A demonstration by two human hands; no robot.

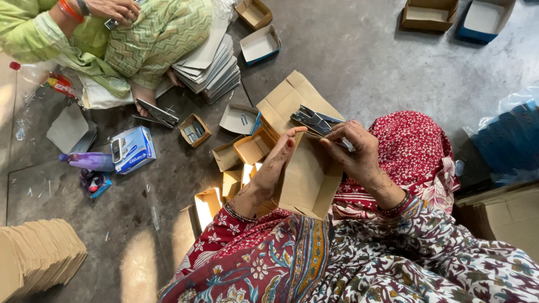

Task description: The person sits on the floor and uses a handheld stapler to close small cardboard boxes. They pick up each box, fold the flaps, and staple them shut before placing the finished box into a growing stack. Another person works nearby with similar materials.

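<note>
My left hand holds a folded brown cardboard box piece by its upper left edge, fingertips at the top corner. In my right hand is a metal plier stapler, its jaws set at the top edge of the cardboard. A flat cardboard blank lies on the floor just behind the stapler. My patterned red sleeves and clothing fill the lower right.
Several small folded cardboard boxes sit left of my hands. Another person in green sits at top left beside a stack of grey sheets. A blue box, purple bottle, cardboard stack and more boxes lie around.
</note>
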